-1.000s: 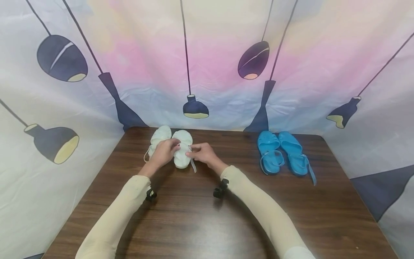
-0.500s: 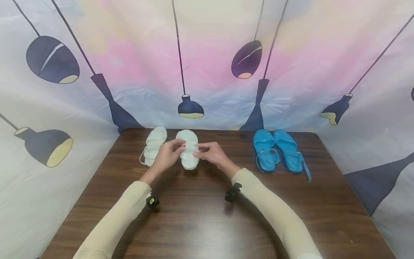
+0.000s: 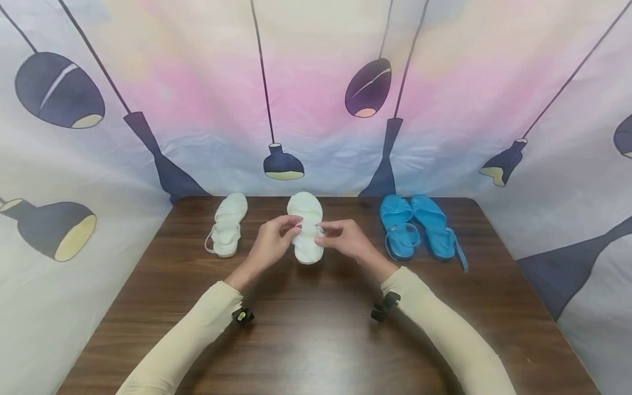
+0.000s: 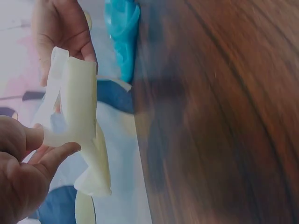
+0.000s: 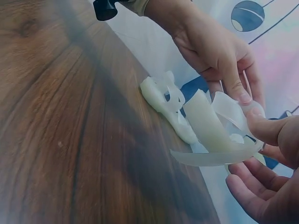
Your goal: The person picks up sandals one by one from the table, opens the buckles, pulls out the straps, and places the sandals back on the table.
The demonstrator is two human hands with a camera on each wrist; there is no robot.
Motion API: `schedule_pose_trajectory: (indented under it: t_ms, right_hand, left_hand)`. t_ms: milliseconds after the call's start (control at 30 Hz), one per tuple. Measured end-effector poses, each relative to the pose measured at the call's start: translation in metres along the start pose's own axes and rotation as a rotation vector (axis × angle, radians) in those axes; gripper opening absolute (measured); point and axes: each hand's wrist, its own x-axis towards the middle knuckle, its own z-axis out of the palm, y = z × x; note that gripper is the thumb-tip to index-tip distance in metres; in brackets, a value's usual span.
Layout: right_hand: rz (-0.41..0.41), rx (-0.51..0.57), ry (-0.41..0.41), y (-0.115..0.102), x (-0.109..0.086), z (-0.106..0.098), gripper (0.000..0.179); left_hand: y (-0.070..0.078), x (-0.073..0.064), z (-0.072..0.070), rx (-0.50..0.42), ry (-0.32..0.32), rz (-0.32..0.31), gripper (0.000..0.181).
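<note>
Both hands hold one white sandal (image 3: 305, 206) in the air over the table's back half. My left hand (image 3: 271, 240) pinches its left side between thumb and fingers; the left wrist view has the thumb and a finger (image 4: 60, 156) on the strap part. On the opposite side, my right hand (image 3: 349, 240) pinches the sandal's edge by the ankle strap. A loose strap end (image 5: 205, 158) sticks out below that hand in the right wrist view. The other white sandal (image 3: 229, 226) lies on the table to the left, touched by neither hand.
Two blue sandals (image 3: 399, 233) stand side by side at the back right, right of my right hand. The brown wooden table (image 3: 316, 329) ends at the back against a printed cloth (image 3: 326, 99) with lamp pictures. Small black cameras (image 3: 243, 315) sit on both wrists.
Both hands have carried the white sandal to the right, away from its pair, and the gap between the two has widened. The head view has shifted slightly. The grip looks the same.
</note>
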Motion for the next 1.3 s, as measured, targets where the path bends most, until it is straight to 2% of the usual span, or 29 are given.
schedule_pose_trajectory:
  t_ms: [233,433,733,1067,1300]
  right_hand:
    - [0.036,-0.014,0.004,0.002,-0.022,-0.017,0.051]
    - [0.057,-0.039,0.004,0.005,-0.039,-0.027,0.052]
    - [0.083,-0.033,-0.009,0.016,-0.059,-0.036,0.056]
    - [0.169,-0.023,-0.022,0.033,-0.074,-0.036,0.054]
    - [0.215,-0.035,-0.062,0.034,-0.081,-0.034,0.052]
  left_hand:
    - [0.010,-0.006,0.017,-0.072,-0.009,0.015,0.024]
    - [0.018,-0.012,0.031,-0.113,-0.024,-0.002,0.023]
    - [0.020,-0.022,0.051,-0.167,-0.048,-0.002,0.023]
    - [0.021,-0.034,0.062,-0.153,-0.111,-0.038,0.025]
    - [0.020,-0.040,0.064,-0.135,-0.125,-0.046,0.023]
